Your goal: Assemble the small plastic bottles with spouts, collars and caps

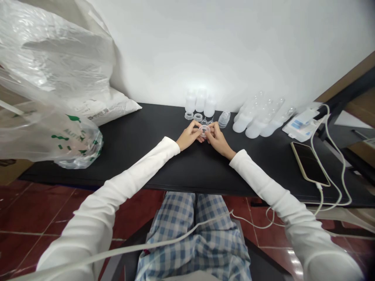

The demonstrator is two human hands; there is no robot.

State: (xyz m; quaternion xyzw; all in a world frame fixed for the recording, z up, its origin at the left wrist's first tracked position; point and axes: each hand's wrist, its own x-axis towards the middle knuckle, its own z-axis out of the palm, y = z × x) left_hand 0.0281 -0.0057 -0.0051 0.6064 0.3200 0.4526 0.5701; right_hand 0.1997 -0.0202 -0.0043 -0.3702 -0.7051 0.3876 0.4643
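Between my two hands is a clear plastic collar ring (204, 128), held over the black table. My left hand (190, 136) pinches its left side, and my right hand (217, 139) grips the right side. Just beyond my fingers lie two more clear rings, one (189, 116) at the left and another (198, 117) beside it. Small clear nipple-shaped pieces (207, 121) sit close behind my fingertips, partly hidden. A clear cap (224, 118) stands to the right of them. Several translucent white bottles (200, 100) stand upright against the wall.
Several assembled bottles (254, 124) lie at the right. A phone (310, 163) with a charging cable and a white-and-blue packet (301, 124) are further right. Large plastic bags (55, 50) fill the left end of the black table (129, 152). A white cable (164, 244) crosses my lap.
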